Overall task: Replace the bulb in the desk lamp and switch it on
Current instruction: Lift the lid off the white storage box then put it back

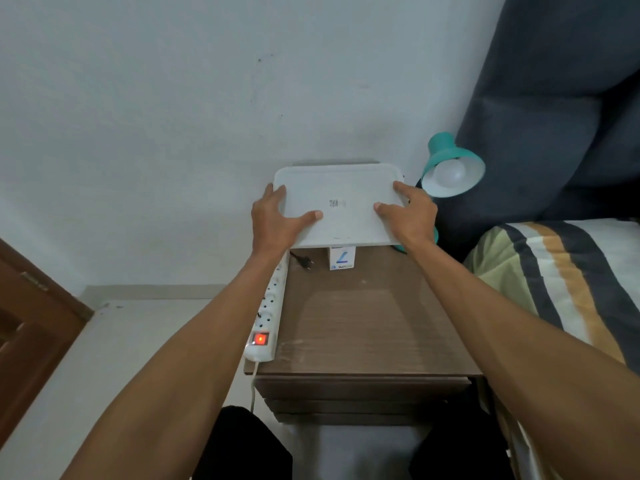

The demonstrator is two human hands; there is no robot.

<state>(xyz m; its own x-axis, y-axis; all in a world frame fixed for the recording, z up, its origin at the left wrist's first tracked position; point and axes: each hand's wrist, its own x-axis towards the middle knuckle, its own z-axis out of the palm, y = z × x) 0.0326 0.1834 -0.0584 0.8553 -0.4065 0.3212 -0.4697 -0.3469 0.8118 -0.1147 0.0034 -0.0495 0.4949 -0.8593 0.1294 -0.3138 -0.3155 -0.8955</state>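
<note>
A teal desk lamp (446,157) stands at the back right of the brown bedside table (367,320), with a white bulb (450,173) in its shade. I hold a white tray (341,188) tilted up above the table's back. My left hand (277,220) grips its left edge and my right hand (408,213) grips its right edge. Below the tray stands a small white and blue bulb box (342,259), partly hidden. A black plug (304,261) lies loose on the table to the left of the box.
A white power strip (268,313) with a lit red switch (259,339) lies along the table's left edge. A bed with a striped cover (561,282) and a dark headboard (554,116) is on the right. A wooden door (31,327) is at the left.
</note>
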